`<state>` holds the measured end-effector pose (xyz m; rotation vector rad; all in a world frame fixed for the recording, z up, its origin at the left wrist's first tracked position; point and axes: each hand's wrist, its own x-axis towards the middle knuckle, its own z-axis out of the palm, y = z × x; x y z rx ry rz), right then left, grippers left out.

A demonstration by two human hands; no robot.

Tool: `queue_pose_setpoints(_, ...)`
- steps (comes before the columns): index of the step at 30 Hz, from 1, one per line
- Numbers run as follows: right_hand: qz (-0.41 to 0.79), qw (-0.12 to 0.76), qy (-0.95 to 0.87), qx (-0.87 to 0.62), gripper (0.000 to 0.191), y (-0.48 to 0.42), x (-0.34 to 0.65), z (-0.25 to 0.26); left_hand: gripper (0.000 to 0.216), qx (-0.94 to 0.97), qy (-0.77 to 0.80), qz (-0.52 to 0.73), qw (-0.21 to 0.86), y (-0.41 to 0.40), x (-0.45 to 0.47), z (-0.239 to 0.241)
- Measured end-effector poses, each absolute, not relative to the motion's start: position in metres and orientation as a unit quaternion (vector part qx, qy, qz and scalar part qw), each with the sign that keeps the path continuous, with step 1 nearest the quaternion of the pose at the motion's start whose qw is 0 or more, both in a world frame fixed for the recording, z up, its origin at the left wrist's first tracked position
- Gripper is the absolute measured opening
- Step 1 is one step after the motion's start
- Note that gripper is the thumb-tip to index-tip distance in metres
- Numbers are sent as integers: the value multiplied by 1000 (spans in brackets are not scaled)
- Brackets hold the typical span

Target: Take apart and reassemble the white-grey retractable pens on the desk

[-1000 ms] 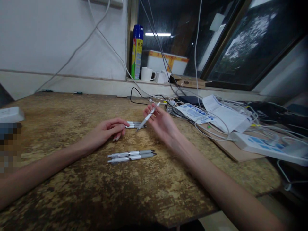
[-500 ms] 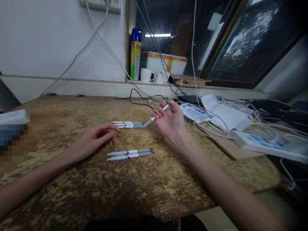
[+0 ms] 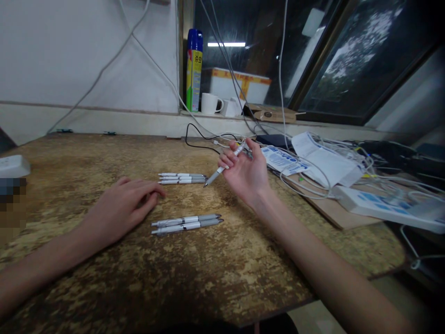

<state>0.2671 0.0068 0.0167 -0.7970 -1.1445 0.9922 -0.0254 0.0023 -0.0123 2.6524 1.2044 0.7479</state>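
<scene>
Pens lay in two groups on the worn wooden table point(image 3: 222, 278), and I took the pair of pens point(image 3: 187, 223) nearest the camera as my marker. Beyond that pair, further up the table, I saw a row of three pens point(image 3: 181, 178) lying side by side and roughly parallel to it.

The right hand point(image 3: 245, 174) hovered beyond the pair and to its right, palm turned up, its fingers closed around the held pen point(image 3: 215, 175). That pen slanted down to the left, with its tip just off the right end of the row of three. It was low over the tabletop, but I could not tell whether it touched.

The left hand point(image 3: 121, 206) rested palm down on the table just left of the pair, fingers loosely spread and gripping nothing. Its fingertips were near the pair's left ends but apart from them.

Far beyond the pair, on the window ledge, a blue-and-yellow spray can point(image 3: 193, 70) stood upright with a white mug point(image 3: 209, 103) just beside it. Well to the right of the pair, white cables point(image 3: 313, 185) tangled over a printed leaflet point(image 3: 283, 162) and a flat white box point(image 3: 378, 206).
</scene>
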Motion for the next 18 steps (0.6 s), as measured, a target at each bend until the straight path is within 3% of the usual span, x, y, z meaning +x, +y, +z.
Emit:
queue_pose_setpoints(8, 534, 678, -424, -273, 26, 6, 264, 14, 26, 880, 444, 157, 69, -3, -25, -14)
queue_pose_setpoints(18, 607, 686, -360, -177, 25, 5, 262, 15, 28, 888, 445, 111, 40, -8, -21, -11)
